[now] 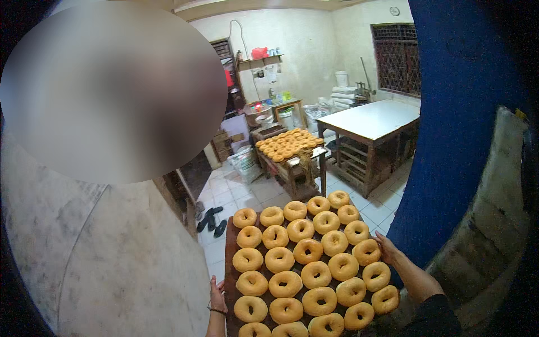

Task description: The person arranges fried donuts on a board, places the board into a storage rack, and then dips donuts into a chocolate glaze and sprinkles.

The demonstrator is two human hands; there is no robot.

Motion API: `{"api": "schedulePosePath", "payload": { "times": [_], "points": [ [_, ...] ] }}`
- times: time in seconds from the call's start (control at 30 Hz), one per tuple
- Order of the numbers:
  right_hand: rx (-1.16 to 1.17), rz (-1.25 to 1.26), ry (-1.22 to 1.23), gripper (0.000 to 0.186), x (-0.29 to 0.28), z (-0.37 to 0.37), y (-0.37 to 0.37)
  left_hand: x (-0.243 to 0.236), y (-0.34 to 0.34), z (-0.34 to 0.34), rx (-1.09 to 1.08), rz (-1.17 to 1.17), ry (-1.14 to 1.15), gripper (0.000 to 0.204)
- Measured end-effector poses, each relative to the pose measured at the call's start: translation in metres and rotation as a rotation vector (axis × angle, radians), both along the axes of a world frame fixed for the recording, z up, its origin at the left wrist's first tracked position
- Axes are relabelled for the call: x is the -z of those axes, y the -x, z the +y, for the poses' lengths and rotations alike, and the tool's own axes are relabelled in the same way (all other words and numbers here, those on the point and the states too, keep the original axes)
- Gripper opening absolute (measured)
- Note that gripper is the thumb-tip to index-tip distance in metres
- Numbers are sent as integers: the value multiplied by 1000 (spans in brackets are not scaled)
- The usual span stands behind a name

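"Where is the dark brown flat tray [266, 272] of glossy golden ring-shaped buns [309, 244] sitting?"
"Between both hands: the left hand [218, 295] is gripping its left edge; the right hand [386, 248] is gripping its right edge, farther forward."
"Long axis?"
"Can't tell; its near end is lying beyond view."

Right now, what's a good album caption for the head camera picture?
Left hand and right hand hold a tray of ring-shaped buns; another batch lies on a table beyond.
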State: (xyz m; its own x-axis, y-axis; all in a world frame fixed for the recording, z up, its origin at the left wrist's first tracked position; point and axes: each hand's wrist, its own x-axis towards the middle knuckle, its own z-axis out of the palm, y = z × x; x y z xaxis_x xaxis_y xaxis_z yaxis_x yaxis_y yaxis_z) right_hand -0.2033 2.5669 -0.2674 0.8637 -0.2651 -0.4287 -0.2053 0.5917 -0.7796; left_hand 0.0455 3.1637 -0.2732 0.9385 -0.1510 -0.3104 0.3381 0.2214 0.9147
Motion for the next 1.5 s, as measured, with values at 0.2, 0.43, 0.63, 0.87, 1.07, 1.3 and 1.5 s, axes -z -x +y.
{"api": "schedulePosePath", "payload": {
  "times": [0.2, 0.43, 0.63, 0.87, 1.07, 1.3, 1.5],
  "points": [
    [138, -69, -23, 71, -4, -72, -100, 29, -225, -138, 103, -99, -75, 83],
    [276, -54, 68, 75, 36, -25, -122, 74, -336, -148, 305, -140, 34, 73],
    [525, -142, 288, 77, 44, 33, -137, 87, -385, -191, 653, -54, 324, 90],
    [529, -72, 283, 80, 92, 88, -148, 221, -443, -157, 570, -41, 210, 77],
    [669, 121, 417, 99, 87, 102, -178, 214, -469, -145, 522, 18, 176, 75],
    [713, 24, 440, 68, 42, 128, -203, 194, -521, -121, 517, 17, 311, 50],
    [647, -428, 545, 50, 86, 131, -221, 177, -539, -109, 812, -75, 480, 29]
  ]
}}
